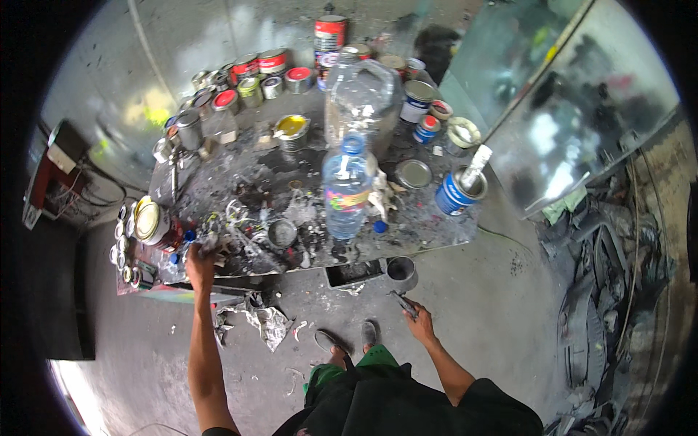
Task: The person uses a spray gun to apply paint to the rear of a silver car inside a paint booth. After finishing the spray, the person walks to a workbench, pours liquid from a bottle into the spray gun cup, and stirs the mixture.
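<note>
My left hand [200,267] reaches to the front left of the paint-stained table [443,234]. Its fingers are closed at a greyish crumpled bit, too small to make out. Just behind it stands a paint can [150,224] with a pale lid. In front of the table, at the right, my right hand [418,323] is closed round a dark, slim, long tool [402,302]; its exact kind does not show. This tool points toward a grey cup [401,269] at the table's front edge. A large clear plastic bottle [346,211] stands on the table between the hands.
Behind the bottle is a bigger clear jug [363,94]. An opened can with yellow paint [292,128] and a blue can with a brush [458,192] stand on the table. Several tins line its back. A black tray [355,273] juts out in front; crumpled foil [270,327] lies on the floor.
</note>
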A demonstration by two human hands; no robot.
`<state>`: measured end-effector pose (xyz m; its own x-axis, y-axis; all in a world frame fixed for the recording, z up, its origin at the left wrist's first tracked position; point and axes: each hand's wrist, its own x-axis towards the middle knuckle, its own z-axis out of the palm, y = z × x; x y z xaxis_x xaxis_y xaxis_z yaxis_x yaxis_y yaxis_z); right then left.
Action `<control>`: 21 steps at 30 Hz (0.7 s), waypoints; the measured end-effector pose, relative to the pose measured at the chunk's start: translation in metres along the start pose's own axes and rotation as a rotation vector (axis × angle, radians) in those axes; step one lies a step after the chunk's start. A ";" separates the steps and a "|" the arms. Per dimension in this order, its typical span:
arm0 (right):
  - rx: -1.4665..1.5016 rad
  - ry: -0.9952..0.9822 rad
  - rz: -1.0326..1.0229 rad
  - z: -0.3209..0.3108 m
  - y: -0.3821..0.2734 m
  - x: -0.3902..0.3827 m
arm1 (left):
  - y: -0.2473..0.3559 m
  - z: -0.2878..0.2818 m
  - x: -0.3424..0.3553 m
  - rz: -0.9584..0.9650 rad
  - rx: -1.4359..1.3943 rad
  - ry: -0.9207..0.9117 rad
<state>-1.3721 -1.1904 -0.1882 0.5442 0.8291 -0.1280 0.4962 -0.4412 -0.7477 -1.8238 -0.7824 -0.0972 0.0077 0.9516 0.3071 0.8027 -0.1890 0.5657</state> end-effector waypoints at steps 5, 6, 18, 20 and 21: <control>0.034 0.148 -0.303 -0.063 -0.049 -0.030 | -0.001 -0.020 -0.013 -0.147 -0.128 0.079; 0.013 0.193 -0.330 -0.072 -0.048 -0.034 | 0.019 -0.022 -0.022 -0.227 -0.374 0.030; -0.147 -0.038 -0.610 -0.173 -0.103 0.016 | 0.373 -0.084 -0.157 0.847 -0.527 -0.170; -0.192 -0.085 -0.650 -0.177 -0.107 0.023 | 0.411 -0.079 -0.160 0.961 -0.250 -0.297; -0.246 -0.085 -0.693 -0.178 -0.112 0.024 | 0.420 -0.071 -0.157 1.009 -0.215 -0.371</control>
<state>-1.2938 -1.1821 0.0082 0.0016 0.9648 0.2631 0.8499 0.1373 -0.5088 -1.5303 -1.0287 0.1461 0.8108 0.3420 0.4750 0.2058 -0.9263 0.3157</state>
